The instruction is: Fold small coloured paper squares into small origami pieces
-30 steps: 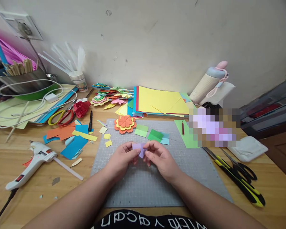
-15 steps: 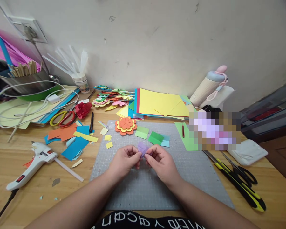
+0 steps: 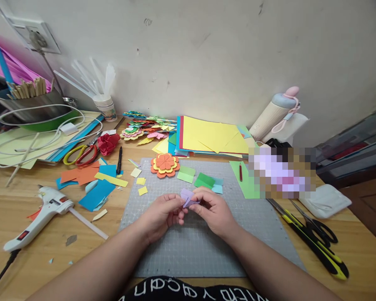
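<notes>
Both my hands meet over the grey cutting mat [image 3: 207,246] and pinch a small folded piece of purple paper [image 3: 187,197] between them. My left hand [image 3: 163,213] grips its left side with curled fingers. My right hand [image 3: 213,211] grips its right side, thumb and forefinger pressed on the fold. Just beyond the hands lie a light green folded paper [image 3: 186,173], a dark green folded paper [image 3: 204,180] over a pale blue piece, and an orange and yellow paper flower [image 3: 164,164].
A white glue gun [image 3: 37,215] lies at the left, with blue and orange scraps [image 3: 94,184] and yellow-handled scissors [image 3: 80,154] behind it. Black scissors [image 3: 319,228] and a yellow-black tool [image 3: 313,244] lie at the right. Coloured sheets [image 3: 211,136] and a bottle [image 3: 274,113] stand by the wall.
The purple paper has been turned and folded smaller between my fingers. My hands stayed over the middle of the mat, shifting only slightly.
</notes>
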`<act>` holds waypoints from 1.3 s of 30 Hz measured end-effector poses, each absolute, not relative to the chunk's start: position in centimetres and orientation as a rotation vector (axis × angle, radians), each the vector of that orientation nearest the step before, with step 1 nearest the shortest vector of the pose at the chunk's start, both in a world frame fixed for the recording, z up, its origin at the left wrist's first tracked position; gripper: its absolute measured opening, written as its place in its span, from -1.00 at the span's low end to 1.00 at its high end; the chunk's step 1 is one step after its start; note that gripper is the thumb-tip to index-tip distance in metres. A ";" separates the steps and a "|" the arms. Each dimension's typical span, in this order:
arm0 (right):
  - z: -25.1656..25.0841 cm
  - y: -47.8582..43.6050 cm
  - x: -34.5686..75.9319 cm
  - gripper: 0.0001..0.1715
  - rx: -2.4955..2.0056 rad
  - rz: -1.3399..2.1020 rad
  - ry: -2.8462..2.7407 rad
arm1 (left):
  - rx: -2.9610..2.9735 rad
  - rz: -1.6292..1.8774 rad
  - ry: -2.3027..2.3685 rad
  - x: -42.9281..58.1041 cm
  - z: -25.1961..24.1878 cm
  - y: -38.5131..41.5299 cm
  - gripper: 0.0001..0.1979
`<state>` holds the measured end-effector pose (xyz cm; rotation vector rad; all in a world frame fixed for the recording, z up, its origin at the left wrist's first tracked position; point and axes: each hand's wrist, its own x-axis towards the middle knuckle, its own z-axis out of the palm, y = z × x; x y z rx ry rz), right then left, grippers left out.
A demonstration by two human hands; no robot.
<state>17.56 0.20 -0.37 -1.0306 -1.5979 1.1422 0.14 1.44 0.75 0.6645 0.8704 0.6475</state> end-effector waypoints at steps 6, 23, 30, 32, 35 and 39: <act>0.0 0.0 17.3 -0.93 -1.101 1.115 -1.553 | 0.729 0.663 0.892 0.1 0.5 1.4 -0.71; -0.2 -0.6 16.5 -0.72 -1.104 1.445 -1.115 | 0.800 0.701 0.952 0.5 0.4 0.9 -0.70; -0.6 -0.6 16.2 -0.71 -1.040 1.583 -1.010 | 0.788 0.738 0.878 0.4 0.5 0.9 -0.69; -0.6 -0.6 16.2 -0.72 -1.061 1.598 -1.049 | 0.803 0.750 0.867 0.4 0.4 1.0 -0.69; -0.5 -0.7 16.2 -0.73 -1.092 1.595 -1.053 | 0.829 0.772 0.859 0.4 0.3 1.0 -0.72; -0.2 -0.9 16.2 -0.75 -1.128 1.601 -1.058 | 0.835 0.767 0.861 0.4 0.2 1.0 -0.75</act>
